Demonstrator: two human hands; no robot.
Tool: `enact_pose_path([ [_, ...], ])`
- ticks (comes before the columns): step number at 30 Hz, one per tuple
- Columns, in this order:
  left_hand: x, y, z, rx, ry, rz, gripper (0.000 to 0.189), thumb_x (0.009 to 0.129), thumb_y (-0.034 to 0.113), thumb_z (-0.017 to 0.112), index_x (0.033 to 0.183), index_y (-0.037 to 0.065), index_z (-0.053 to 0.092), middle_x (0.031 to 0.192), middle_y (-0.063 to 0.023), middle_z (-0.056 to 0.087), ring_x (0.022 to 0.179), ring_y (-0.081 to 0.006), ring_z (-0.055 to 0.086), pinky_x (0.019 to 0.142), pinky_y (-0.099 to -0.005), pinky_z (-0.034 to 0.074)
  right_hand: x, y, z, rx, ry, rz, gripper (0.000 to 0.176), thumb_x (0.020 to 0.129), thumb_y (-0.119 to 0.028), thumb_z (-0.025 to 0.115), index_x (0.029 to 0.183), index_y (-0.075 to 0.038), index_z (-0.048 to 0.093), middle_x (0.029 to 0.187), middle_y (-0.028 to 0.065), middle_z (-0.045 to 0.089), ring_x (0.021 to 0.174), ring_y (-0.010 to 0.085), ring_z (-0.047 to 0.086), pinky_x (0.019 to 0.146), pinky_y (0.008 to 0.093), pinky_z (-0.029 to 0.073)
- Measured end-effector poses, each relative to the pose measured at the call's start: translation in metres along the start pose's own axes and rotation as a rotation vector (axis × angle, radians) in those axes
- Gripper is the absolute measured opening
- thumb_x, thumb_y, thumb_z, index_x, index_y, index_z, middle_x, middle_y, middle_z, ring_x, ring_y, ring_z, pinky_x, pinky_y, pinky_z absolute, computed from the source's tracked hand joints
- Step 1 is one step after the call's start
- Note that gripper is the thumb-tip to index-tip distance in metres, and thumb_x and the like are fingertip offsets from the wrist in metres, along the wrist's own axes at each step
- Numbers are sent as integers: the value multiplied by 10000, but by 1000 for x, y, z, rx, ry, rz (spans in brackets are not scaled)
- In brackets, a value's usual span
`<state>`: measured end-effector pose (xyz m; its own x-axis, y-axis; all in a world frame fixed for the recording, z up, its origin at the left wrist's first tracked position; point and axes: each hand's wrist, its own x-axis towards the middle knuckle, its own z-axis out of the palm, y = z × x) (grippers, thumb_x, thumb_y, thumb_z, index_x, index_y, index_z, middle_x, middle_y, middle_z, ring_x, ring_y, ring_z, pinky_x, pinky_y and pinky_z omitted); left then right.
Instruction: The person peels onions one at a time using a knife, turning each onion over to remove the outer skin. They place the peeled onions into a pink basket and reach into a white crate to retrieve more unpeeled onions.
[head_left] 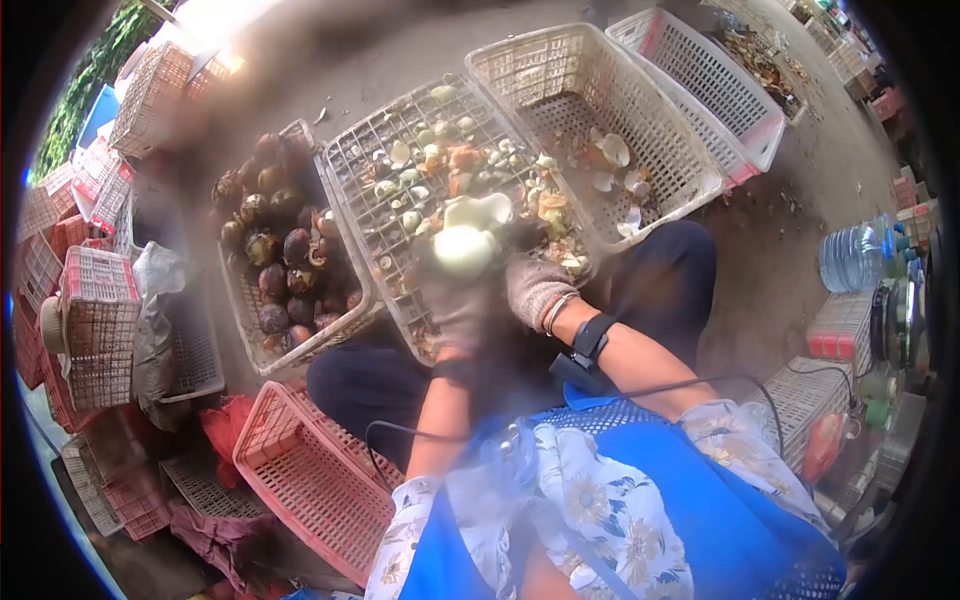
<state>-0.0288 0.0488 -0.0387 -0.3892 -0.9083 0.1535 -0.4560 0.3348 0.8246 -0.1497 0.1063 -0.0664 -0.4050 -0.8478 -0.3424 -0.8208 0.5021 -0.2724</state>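
The pale piece (464, 250) sits at your left hand (460, 314) over the grid (392, 113), your right hand (540, 289) just beside. Blur prevents telling whether either hand's fingers pinch. A slack grip could drop it.

A pale-green bulb (465, 248) is gleaming at the beige-gloved left hand (462, 308); purple-brown produce (297, 246) is showing leftward, white floral cloth (615, 505) below.

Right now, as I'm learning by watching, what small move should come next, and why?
Probably turn the pale round piece slightly with the gloved left hand, over the middle crate: the gloved right hand is close beside it, and pale scraps lie on that crate's grid, so any loose bits would likely drop among them.
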Motion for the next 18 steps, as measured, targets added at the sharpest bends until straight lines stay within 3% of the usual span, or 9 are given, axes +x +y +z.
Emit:
enact_pose_path([
  [3,-4,-48,5,-228,95,74,1115,619,241,914,1471,-14,242,1398,-207,423,1278,-322,453,1099,-393,359,-8,-7,-7,-154,-37,-156,253,863,-152,588,1053,-38,710,969,199,716,866,339,718,699,447,573],
  [4,-8,-2,-18,-253,1,-168,1157,578,198,936,1473,-18,234,1386,-198,426,1251,-303,474,1082,-391,379,-8,-11,-12,-129,7,-163,221,867,-153,584,1004,-39,715,933,190,719,831,346,719,667,447,571],
  [7,-2,10,-39,-353,-113,-283,1177,582,190,936,1485,-21,211,1371,-183,452,1233,-289,496,1065,-385,400,-25,-27,-39,-17,134,-78,190,860,-146,576,965,-57,707,939,207,711,879,318,715,726,443,562],
  [9,-5,7,-49,-303,-93,-194,1172,608,265,919,1489,-26,202,1354,-211,481,1208,-320,526,1033,-398,430,-27,-25,-21,-128,219,-135,185,864,-198,597,909,-52,701,851,175,710,792,320,717,631,417,560],
  [11,2,9,-61,410,-196,374,1170,610,327,901,1484,-30,211,1307,-257,510,1201,-368,532,1010,-420,446,-29,-26,-19,-254,279,-281,214,853,-236,609,922,-53,695,836,158,708,799,312,713,648,406,555],
  [12,7,4,-57,567,-157,461,1174,589,362,894,1472,-37,231,1279,-276,526,1172,-398,545,990,-434,459,-31,-28,-20,-247,283,-244,232,846,-262,612,927,-61,695,813,138,703,795,315,705,664,410,552],
  [13,10,5,-52,569,-158,456,1174,589,362,894,1472,-37,231,1279,-276,526,1172,-398,545,990,-434,459,-31,-27,-20,-246,279,-248,232,846,-262,612,927,-61,695,813,138,703,795,315,705,664,410,552],
  [15,18,9,-39,311,-113,-23,1163,580,370,887,1462,-37,247,1262,-268,547,1156,-407,553,985,-441,458,-24,-21,-21,-139,193,-268,245,809,-196,629,984,-33,682,919,177,699,861,307,708,682,425,551],
  [18,17,-1,-31,315,-118,-27,1150,588,395,867,1447,-61,254,1240,-277,564,1107,-420,578,950,-453,468,-19,-27,-37,-30,32,-133,268,789,-225,688,998,-62,725,1013,175,715,959,312,702,785,424,564],
])
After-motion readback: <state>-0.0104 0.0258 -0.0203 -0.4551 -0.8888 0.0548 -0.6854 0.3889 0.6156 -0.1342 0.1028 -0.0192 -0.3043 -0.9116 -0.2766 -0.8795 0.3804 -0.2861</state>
